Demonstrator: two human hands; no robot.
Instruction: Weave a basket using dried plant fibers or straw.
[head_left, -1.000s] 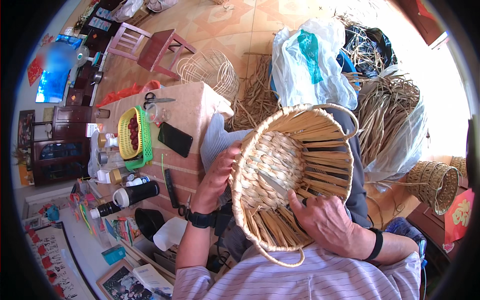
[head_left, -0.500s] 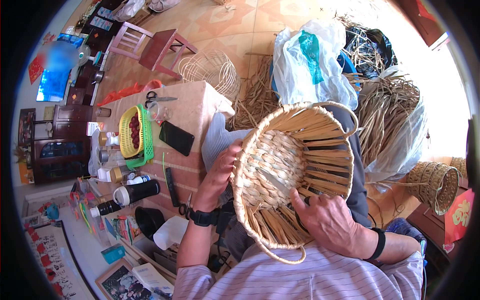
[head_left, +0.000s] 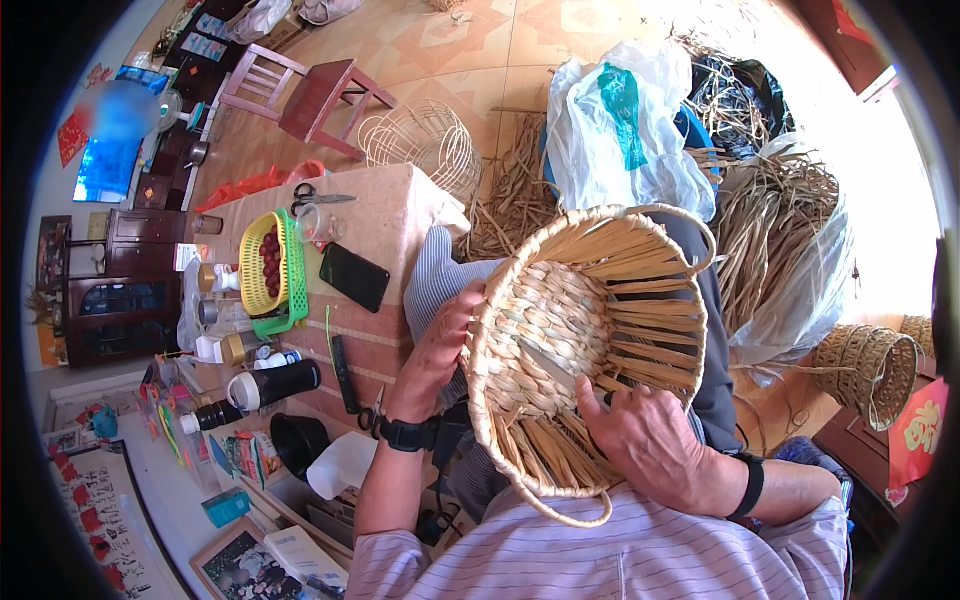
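We see a half-woven straw basket [head_left: 590, 350] tilted on its side in our lap, just right of the brown surface [head_left: 385, 215], its plaited base facing us and loose stakes fanning toward the rim. Our right hand [head_left: 650, 440] presses against the basket's lower right, fingers [head_left: 595, 395] curled onto the weave, while our left hand [head_left: 445, 340] clasps its left rim, fingers wrapped over the edge. On the surface, left of the basket, lie a yellow bowl of red fruit [head_left: 262, 265] and a black phone [head_left: 354, 277].
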